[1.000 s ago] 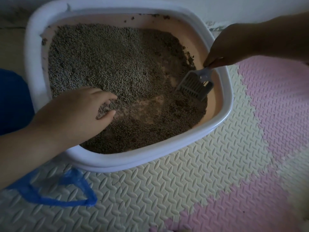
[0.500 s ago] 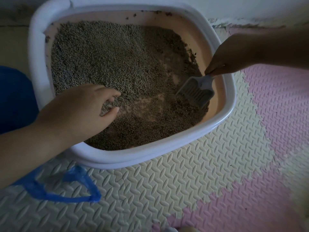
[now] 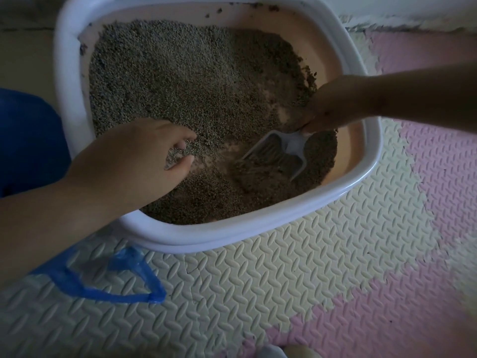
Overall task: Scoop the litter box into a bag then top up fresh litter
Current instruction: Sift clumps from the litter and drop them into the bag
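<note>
1. Head view: your left hand (image 3: pixel 134 161) reaches over the near-left rim of the litter box (image 3: pixel 258 236), fingers and thumb curled around some grey litter (image 3: pixel 180 73).
2. Your right hand (image 3: pixel 335 107) grips the white scoop (image 3: pixel 278 156) by its handle, fingers closed around it.
3. Its slotted blade lies in darker litter at the box's near right.
4. A blue bag (image 3: pixel 103 288) lies on the foam mat (image 3: pixel 284 280), near-left of the box, partly under your left forearm.

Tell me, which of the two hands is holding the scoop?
The right hand grips the white scoop by its handle. The left hand has no tool; its fingers dip into the litter.
</note>
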A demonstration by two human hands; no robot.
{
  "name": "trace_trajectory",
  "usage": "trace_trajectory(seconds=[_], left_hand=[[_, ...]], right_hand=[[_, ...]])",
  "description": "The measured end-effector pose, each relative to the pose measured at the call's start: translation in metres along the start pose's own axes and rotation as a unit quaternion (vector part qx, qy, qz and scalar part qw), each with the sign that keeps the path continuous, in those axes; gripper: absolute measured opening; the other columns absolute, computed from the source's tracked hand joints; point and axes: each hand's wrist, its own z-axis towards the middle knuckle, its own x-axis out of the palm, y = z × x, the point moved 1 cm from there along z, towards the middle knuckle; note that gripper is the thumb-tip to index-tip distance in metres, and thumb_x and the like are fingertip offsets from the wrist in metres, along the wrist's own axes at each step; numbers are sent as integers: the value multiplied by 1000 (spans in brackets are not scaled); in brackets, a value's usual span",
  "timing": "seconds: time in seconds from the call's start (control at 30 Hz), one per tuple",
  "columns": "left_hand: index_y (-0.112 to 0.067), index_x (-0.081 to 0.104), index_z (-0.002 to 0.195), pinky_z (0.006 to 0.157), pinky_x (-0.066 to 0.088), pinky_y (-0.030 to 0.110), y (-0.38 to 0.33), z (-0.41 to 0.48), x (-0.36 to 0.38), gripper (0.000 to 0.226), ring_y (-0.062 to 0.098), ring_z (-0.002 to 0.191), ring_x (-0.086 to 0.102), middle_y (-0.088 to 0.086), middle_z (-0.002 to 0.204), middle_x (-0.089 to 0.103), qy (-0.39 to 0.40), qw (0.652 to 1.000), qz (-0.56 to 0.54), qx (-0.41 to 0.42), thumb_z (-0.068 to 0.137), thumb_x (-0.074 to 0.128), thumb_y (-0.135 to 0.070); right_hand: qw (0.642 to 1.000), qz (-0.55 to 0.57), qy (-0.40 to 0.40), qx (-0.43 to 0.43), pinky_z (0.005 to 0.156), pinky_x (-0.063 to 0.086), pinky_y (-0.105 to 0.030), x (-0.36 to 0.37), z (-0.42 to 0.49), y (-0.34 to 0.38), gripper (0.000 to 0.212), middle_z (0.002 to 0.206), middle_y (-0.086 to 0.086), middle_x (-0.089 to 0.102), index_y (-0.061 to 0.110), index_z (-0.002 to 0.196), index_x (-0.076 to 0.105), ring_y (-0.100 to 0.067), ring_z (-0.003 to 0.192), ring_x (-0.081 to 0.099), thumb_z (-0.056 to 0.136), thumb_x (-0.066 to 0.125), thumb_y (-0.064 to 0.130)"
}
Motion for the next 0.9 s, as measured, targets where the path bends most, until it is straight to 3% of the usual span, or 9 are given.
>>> trace_trajectory(seconds=[0.13, 0.23, 0.43, 0.6, 0.67, 0.73, 0.8, 0.9], left_hand=[[-20, 64, 117, 67, 34, 27, -2, 0, -2, 39, 8, 82, 46, -9, 93, 64, -18, 1000, -17, -3, 85, 51, -37], [-17, 66, 112, 68, 38, 27, -3, -2, -5, 29, 11, 82, 50, -9, 87, 61, -41, 999, -29, -1, 88, 54, -28], [-16, 65, 114, 78, 50, 33, -4, -5, -11, 27, 15, 95, 58, -1, 100, 66, -68, 996, -55, -3, 93, 49, -23], [-10, 58, 123, 93, 36, 26, 6, -6, -23, 32, 20, 112, 50, 7, 116, 60, -120, 991, -41, -32, 94, 50, -17], [-5, 47, 135, 106, 30, 36, 20, -8, -29, 45, 29, 129, 40, 14, 136, 48, -124, 990, 35, -52, 93, 49, -22], [-4, 27, 147, 116, 19, 43, 34, -13, -31, 60, 32, 143, 19, 16, 155, 23, -102, 985, 44, -129, 95, 48, -27], [-7, 10, 152, 119, 12, 40, 39, -19, -29, 69, 27, 147, 4, 12, 160, 0, -89, 972, -17, -216, 98, 46, -28], [-10, -3, 153, 111, 10, 24, 36, -20, -25, 69, 21, 147, 0, 5, 160, -14, -90, 960, -69, -255, 101, 40, -27]], right_hand=[[998, 4, -4, -68, 71, 41, -29, 18, 10, 27, 29, 89, 14, 67, 35, 120, 63, -9, 75, 57, 95, 50, 43], [997, 9, -11, -70, 72, 41, -29, 21, 13, 30, 31, 94, 17, 66, 38, 125, 59, -8, 80, 58, 95, 50, 42], [994, 96, -18, -54, 59, 36, -20, 35, 10, 41, 28, 68, 24, 58, 42, 120, 61, 8, 65, 54, 94, 52, 43], [981, 184, -27, -50, 75, 48, -30, 49, 10, 76, 29, 78, 13, 67, 41, 121, 61, -3, 71, 60, 95, 50, 43], [977, 202, -43, -55, 75, 48, -30, 55, 12, 91, 27, 83, 13, 67, 43, 117, 63, -7, 74, 61, 94, 49, 47], [976, 205, -60, -53, 78, 51, -33, 59, 9, 97, 25, 85, 13, 68, 46, 112, 63, -11, 78, 62, 93, 48, 50], [972, 217, -80, -42, 79, 50, -34, 60, 1, 95, 24, 83, 19, 66, 49, 109, 63, -6, 77, 60, 92, 48, 53], [961, 254, -104, -25, 75, 47, -32, 59, -12, 86, 24, 77, 22, 64, 51, 110, 63, -3, 71, 58, 90, 50, 52]])
